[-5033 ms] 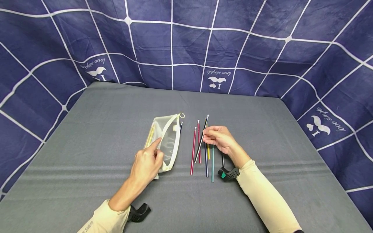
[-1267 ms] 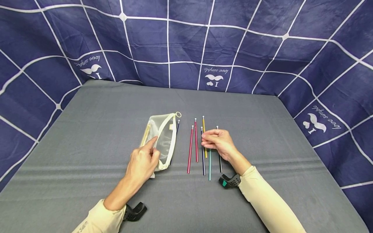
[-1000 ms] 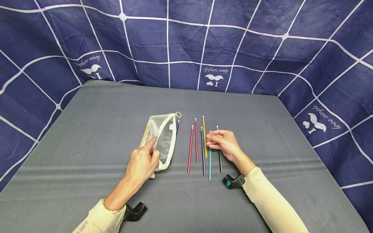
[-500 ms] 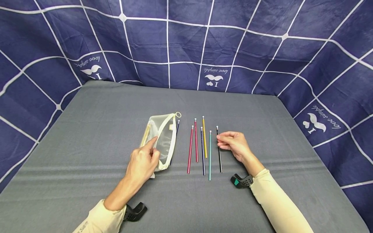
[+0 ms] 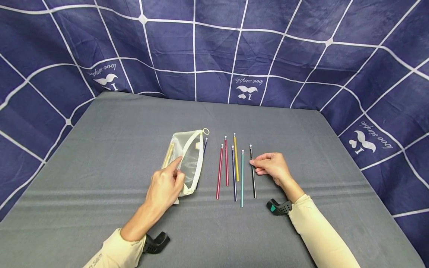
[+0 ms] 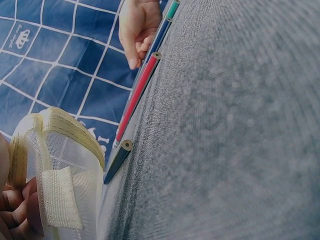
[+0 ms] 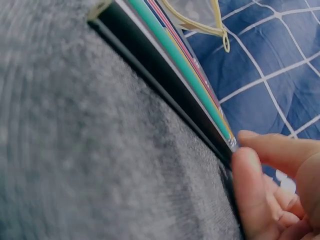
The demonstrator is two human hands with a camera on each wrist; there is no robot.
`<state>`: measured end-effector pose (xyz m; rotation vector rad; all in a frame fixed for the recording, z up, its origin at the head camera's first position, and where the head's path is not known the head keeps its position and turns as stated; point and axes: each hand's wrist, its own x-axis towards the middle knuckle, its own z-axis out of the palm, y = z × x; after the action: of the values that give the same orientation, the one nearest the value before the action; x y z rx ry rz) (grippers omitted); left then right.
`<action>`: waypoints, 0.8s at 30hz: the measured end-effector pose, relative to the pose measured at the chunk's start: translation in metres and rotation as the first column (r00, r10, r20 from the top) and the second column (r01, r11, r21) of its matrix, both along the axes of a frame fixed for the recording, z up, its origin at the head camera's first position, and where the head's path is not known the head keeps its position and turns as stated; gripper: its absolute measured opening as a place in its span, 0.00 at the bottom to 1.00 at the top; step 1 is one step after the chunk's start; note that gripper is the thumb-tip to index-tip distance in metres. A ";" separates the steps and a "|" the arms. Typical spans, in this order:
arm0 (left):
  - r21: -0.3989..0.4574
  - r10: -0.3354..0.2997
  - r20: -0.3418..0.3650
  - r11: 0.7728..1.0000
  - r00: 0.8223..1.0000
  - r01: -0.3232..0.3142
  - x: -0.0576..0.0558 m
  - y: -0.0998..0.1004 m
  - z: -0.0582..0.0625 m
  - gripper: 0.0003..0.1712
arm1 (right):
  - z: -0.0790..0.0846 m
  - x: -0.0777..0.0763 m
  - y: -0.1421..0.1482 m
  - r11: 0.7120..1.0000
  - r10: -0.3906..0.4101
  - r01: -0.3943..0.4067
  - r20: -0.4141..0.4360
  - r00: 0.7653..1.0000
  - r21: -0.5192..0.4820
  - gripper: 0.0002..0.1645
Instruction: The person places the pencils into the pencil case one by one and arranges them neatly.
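My left hand [image 5: 166,186] holds the near left side of a clear mesh pencil pouch [image 5: 191,163] with a cream zipper edge, its index finger laid along the opening. The pouch mouth gapes to the right. Far to the right, my right hand [image 5: 273,166] has thumb and index finger around a black pencil [image 5: 253,184] that lies on the table. In the right wrist view those fingertips [image 7: 248,157] are at the far end of the black pencil. Left of it lie a teal pencil [image 5: 242,182], a yellow pencil [image 5: 236,154] and a blue pencil [image 5: 234,178].
Two red pencils [image 5: 219,171] lie between the blue pencil and the pouch. One dark blue pencil [image 5: 206,143] is partly hidden by the pouch's right edge. Grey cloth covers the table [image 5: 301,137], and a blue checked curtain [image 5: 214,48] hangs behind.
The black pencil my right hand held earlier is no longer in view. That hand has moved right across the row to another black pencil. My left hand stays on the pouch.
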<state>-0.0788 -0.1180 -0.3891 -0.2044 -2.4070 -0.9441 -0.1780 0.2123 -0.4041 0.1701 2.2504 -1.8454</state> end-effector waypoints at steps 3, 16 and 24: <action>0.000 -0.004 -0.007 1.000 1.000 0.004 -0.001 0.000 0.000 0.25 | 0.001 0.002 -0.002 0.996 0.014 -0.014 -0.003 1.000 0.091 0.17; -0.001 0.000 -0.001 1.000 1.000 0.000 -0.001 0.000 0.000 0.25 | 0.006 0.004 -0.005 0.986 0.041 -0.043 0.021 0.999 0.163 0.14; -0.005 -0.006 -0.012 1.000 1.000 0.006 -0.001 0.000 0.000 0.25 | 0.006 0.003 -0.005 0.982 0.053 -0.053 0.005 0.999 0.180 0.12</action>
<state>-0.0797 -0.1177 -0.3890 -0.2185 -2.3988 -0.9369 -0.1750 0.2073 -0.3984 0.1387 2.3958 -1.6148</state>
